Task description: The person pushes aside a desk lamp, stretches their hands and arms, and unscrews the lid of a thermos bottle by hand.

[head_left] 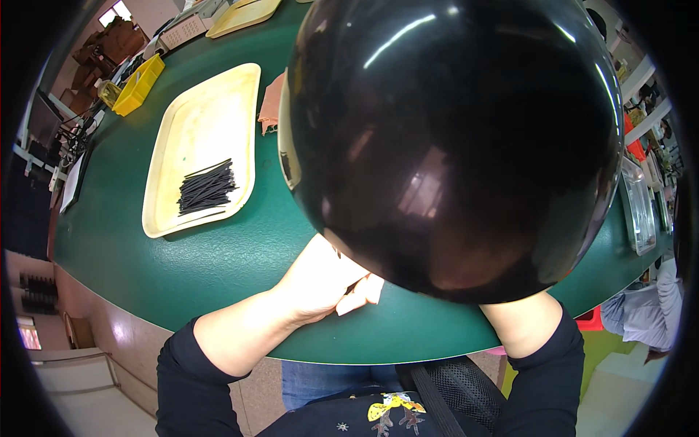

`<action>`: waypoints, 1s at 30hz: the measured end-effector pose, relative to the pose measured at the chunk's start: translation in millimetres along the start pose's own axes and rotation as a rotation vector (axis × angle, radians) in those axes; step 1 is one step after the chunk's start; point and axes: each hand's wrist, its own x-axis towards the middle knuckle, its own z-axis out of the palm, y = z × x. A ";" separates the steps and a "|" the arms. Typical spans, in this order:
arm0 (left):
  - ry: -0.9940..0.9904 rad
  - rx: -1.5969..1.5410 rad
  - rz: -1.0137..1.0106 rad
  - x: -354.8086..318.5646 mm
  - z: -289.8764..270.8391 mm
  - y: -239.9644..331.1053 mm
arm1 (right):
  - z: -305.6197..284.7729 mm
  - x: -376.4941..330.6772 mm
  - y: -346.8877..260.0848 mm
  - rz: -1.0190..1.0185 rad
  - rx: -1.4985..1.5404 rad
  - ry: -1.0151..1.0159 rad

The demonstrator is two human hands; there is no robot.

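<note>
A large glossy black dome [451, 160], shaped like a lamp shade, covers the middle and right of the view. My left hand [328, 280] is at its lower left edge, brightly lit, with the fingers curled in. Whatever those fingers hold, if anything, is hidden. Under the dome's lower right edge goes my right forearm [524, 320]; the right hand itself is out of sight beneath it. Left of my hands, a cream tray [200, 109] lies on the green table [240, 269], with a pile of thin black sticks or tubes [208, 189] at its near end.
A salmon-coloured cloth [271, 105] lies between tray and dome. At the far left are a yellow bin [140, 85] and a clear bottle [109, 91]. Another cream tray [244, 16] is at the back. Clear trays [638, 207] line the right side, where another person's sleeve [666, 298] shows.
</note>
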 end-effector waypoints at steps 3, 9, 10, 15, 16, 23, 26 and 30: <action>0.005 -0.015 0.009 1.0 4.5 5.7 | -0.2 1.9 0.0 0.002 0.006 0.006; -0.033 -0.154 0.032 3.1 -7.9 -5.6 | -0.3 3.4 -2.0 0.009 0.035 0.020; -0.045 -0.162 0.052 3.6 -8.5 -6.6 | -0.4 3.7 -3.2 0.011 0.039 0.023; -0.008 -0.120 0.038 3.9 -8.5 -8.1 | 0.5 6.4 -6.5 0.013 0.060 0.030; -0.003 -0.097 0.022 4.1 -7.8 -6.7 | 0.5 6.7 -6.2 0.015 0.065 0.034; 0.014 0.004 0.018 4.2 -7.0 -2.6 | 3.9 11.4 -4.6 0.024 0.094 0.041; -0.067 0.096 0.043 6.0 -5.3 -0.3 | 2.8 10.6 -6.6 0.026 0.109 0.047; -0.115 0.009 -0.078 1.2 10.5 8.7 | 4.4 13.8 -7.9 0.023 0.120 0.052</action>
